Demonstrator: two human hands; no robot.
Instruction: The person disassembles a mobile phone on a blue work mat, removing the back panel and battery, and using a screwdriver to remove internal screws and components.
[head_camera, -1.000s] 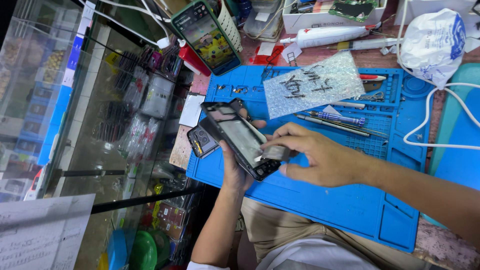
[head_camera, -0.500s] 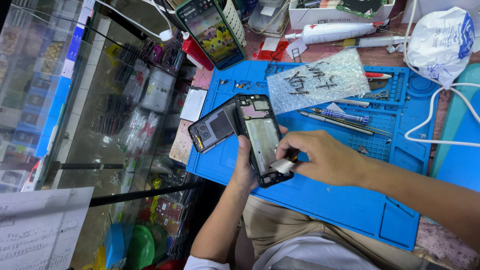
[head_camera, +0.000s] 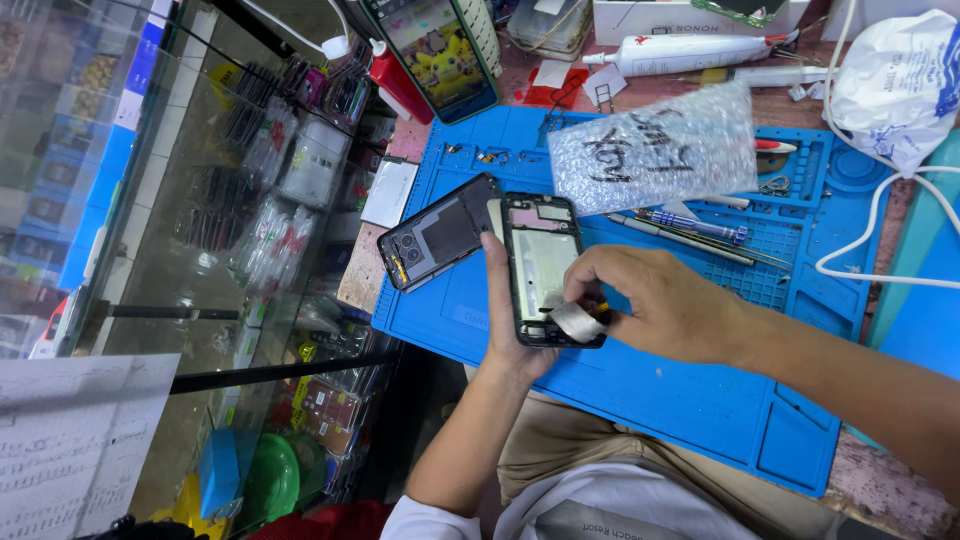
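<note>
Working over a blue repair mat (head_camera: 640, 400) on a cluttered shop counter, beside a glass display case (head_camera: 200, 250) full of small packets.

Cradling an opened phone (head_camera: 541, 268) from beneath with the left hand (head_camera: 505, 335), palm under its lower end, thumb running up its left edge, fingers wrapped around and mostly hidden. Holding the phone just above the mat, long axis running away from the body, inside facing up.

Reaching in from the right with the right hand (head_camera: 655, 300), thumb and forefinger pressed together on a thin silvery strip (head_camera: 577, 322) at the phone's lower end, remaining fingers curled. Lying directly left of the right hand's fingertips, that strip, touching the phone's bottom edge; right hand clearly nearer to it than the left.

Resting just beyond and left, touching the phone's upper corner, a detached dark back cover (head_camera: 438, 243), tilted on the mat. Lying farther back, screwdrivers (head_camera: 690, 225) and a scribbled bubble-wrap bag (head_camera: 655, 148). Standing beyond the mat, a lit phone (head_camera: 440, 50), a white tube (head_camera: 690, 50), a white plastic bag (head_camera: 895, 85).
</note>
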